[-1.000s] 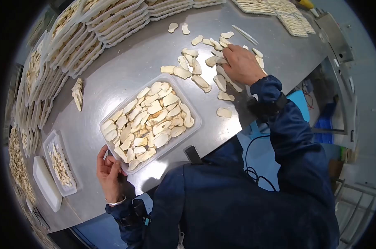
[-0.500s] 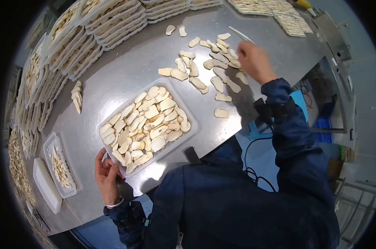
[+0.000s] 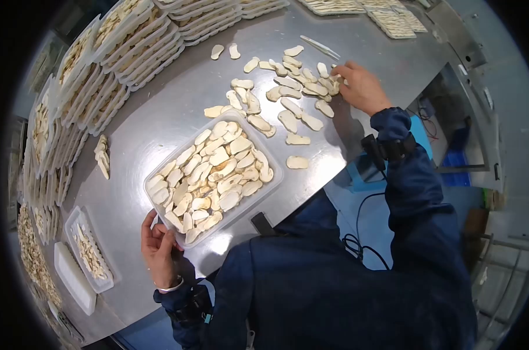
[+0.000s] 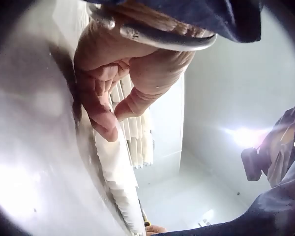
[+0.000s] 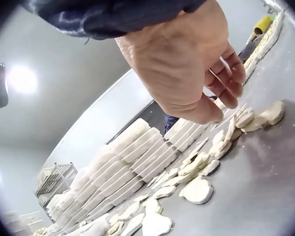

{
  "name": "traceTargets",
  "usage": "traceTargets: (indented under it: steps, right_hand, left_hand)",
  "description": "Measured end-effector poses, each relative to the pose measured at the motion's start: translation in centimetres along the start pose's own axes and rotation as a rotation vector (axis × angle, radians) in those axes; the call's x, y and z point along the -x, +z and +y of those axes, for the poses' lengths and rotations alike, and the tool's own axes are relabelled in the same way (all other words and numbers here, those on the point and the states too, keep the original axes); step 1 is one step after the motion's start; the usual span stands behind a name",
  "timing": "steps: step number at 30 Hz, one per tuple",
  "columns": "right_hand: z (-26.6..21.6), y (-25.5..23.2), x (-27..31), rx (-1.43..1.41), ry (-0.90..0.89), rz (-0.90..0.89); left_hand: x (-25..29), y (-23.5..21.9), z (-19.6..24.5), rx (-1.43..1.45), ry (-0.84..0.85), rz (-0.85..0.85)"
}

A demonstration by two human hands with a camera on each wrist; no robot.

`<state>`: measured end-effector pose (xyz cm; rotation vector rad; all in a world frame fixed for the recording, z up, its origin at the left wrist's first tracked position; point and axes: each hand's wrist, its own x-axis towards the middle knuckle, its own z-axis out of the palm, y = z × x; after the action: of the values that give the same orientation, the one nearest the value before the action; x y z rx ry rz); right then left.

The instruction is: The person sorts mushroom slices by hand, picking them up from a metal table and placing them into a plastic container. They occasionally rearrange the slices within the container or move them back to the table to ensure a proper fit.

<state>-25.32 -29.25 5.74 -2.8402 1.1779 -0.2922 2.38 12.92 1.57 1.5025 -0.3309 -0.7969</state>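
Observation:
A clear plastic tray (image 3: 271, 189), filled with pale mushroom slices (image 3: 219, 156), lies on the metal table. My left hand (image 3: 158, 252) is at its near-left corner; in the left wrist view the thumb and a finger pinch the tray edge (image 4: 119, 169). Loose mushroom slices (image 3: 288, 92) are scattered beyond the tray to the right. At the right side of these slices is my right hand (image 3: 362, 88), its fingertips right by the outermost pieces. The right wrist view shows the right hand's fingers (image 5: 227, 83) loosely bent, with nothing visible between them.
Stacked filled trays (image 3: 137, 49) line the back left. A smaller tray with slices (image 3: 89, 249) and a white container (image 3: 75, 279) lie at the left. White tweezers (image 3: 320, 46) rest behind the loose slices. More filled trays (image 3: 387, 22) stand at the far right.
My right hand lifted away from the loose slices to the right, then came down at their right side. The left hand stays at the tray corner. The head view has shifted slightly.

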Motion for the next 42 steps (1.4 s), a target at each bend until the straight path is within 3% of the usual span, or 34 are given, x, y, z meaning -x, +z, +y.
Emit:
traceTargets:
  steps: [3,6,9,13,26,29,32,35,42]
  right_hand:
    - [-1.0,0.8,-0.9,-0.108,-0.083,0.065]
    - [-3.1,0.4,-1.2,-0.113,-0.118,-0.088]
    - [-3.4,2.6,-1.0,0.043,-0.103,-0.009]
    - [-3.0,3.5,-0.8,0.049,-0.146,0.056]
    - [1.4,1.8,-6.4,-0.346,0.059,0.045]
    - [1.6,1.0,-5.9,-0.129,-0.013,0.265]
    - [0.8,1.1,-4.6,-0.103,-0.011,0.024]
    - [-0.6,2.9,-4.5,-0.137,-0.124,0.010]
    - [-2.6,3.9,-6.0,0.064,0.024,-0.019]
  left_hand:
    - [-0.1,0.1,-0.4,-0.007,0.001,0.014]
    - [-0.1,-0.1,-0.4,-0.012,-0.003,0.002]
    - [-0.2,-0.2,-0.6,-0.013,0.001,-0.001]
    - [-0.1,0.0,-0.6,-0.015,0.015,-0.002]
    - [-0.1,0.1,-0.7,-0.016,0.026,-0.006]
    - [-0.1,-0.2,-1.0,-0.004,0.034,-0.016]
    - [-0.2,-0.3,-1.1,0.030,0.019,-0.010]
    - [-0.1,-0.3,-0.9,0.029,0.009,-0.019]
    - [0.0,0.1,-1.0,0.006,0.036,0.005]
